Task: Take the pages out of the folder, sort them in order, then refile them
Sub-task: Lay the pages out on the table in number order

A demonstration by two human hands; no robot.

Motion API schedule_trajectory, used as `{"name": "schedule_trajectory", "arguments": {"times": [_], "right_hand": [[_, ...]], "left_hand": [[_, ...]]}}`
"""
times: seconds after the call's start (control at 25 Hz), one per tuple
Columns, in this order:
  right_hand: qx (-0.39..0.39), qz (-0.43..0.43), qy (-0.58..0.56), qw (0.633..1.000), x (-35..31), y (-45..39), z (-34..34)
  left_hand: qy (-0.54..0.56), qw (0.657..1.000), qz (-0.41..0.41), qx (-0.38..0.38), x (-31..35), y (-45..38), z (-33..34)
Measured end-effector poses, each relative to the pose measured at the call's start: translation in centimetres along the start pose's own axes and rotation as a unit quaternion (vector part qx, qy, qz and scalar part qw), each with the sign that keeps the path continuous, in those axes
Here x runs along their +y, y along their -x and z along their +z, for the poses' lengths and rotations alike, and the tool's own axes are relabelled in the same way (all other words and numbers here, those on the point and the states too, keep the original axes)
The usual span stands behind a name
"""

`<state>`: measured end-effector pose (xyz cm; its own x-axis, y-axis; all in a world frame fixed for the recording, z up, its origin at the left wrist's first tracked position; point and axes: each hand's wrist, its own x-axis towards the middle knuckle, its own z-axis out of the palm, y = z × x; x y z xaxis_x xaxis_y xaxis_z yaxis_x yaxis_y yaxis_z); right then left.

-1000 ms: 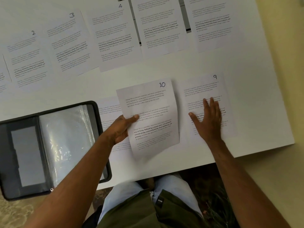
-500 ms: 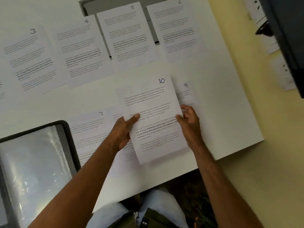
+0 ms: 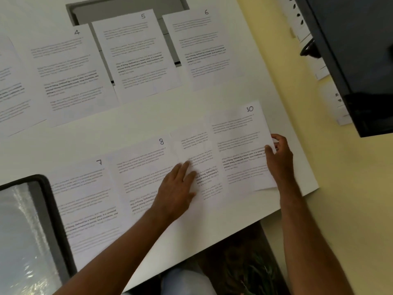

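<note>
I see pg 10 (image 3: 240, 145) at the table's (image 3: 212, 231) right edge, almost no bare top beyond it; free strip runs btwn the two pg rows. Right hand (image 3: 278, 160) pinches pg 10's right edge. Left hand (image 3: 176, 188) lies flat, fingers straight, on the pg btwn pg 8 (image 3: 140, 167) and pg 10. Folder (image 3: 42, 209) open at lower left, clear sleeves showing.
</note>
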<state>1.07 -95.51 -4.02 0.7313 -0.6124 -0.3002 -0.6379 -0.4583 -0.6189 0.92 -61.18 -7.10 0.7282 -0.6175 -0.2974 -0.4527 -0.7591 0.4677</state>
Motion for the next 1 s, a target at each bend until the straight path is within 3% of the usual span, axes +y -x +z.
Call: {"name": "schedule_trajectory", "arguments": {"times": [0.12,0.28,0.4,0.56,1.0], "right_hand": [[0.032,0.019,0.054,0.998,1.7,-1.7,-0.4],[0.137,-0.012,0.166,0.977,1.7,-1.5,1.8],[0.092,-0.106,0.192,0.971,0.2,1.2,5.8],[0.005,-0.084,0.247,0.965,0.9,2.8,8.9],[0.013,-0.084,0.254,0.963,2.0,-1.5,6.8]], "left_hand": [[-0.045,0.999,0.003,-0.025,0.1,0.1,1.2],[-0.082,0.997,0.008,-0.014,0.1,0.2,2.1],[-0.082,0.997,0.016,0.000,0.2,0.3,2.4],[-0.084,0.996,0.021,0.005,0.1,0.4,2.4],[-0.086,0.996,0.022,0.018,0.0,0.4,2.7]]}}
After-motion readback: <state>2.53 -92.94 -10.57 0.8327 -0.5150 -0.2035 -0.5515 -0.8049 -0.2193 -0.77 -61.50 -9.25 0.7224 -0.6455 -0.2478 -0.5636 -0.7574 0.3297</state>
